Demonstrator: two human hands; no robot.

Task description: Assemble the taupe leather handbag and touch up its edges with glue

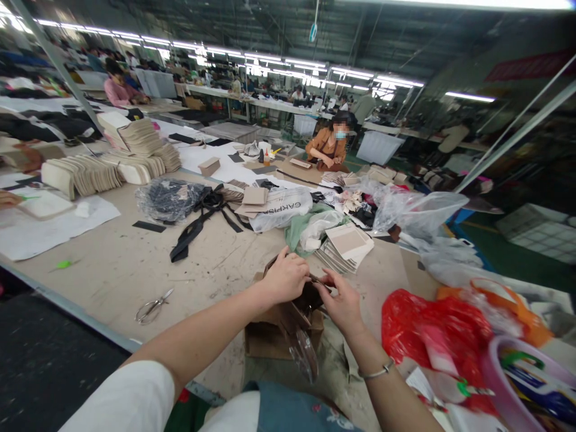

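Observation:
My left hand (288, 277) and my right hand (340, 301) are close together at the near edge of the table. Both have their fingers closed on the upper edge of a dark brown bag-like piece (309, 298); its full shape is hidden by my hands. From it hangs a brown strap-like part (302, 353) in see-through plastic. Beneath and behind it is an open brown cardboard box (263, 343). Metal scissors (153, 307) lie on the table, left of my left forearm.
Beige panels (346, 243) are stacked beyond my hands, beside plastic bags and black straps (193, 231). A red plastic bag (432, 321) and a lilac basin (494, 366) are at right. Taller panel stacks (139, 144) stand far left. A masked co-worker (330, 144) sits across the table.

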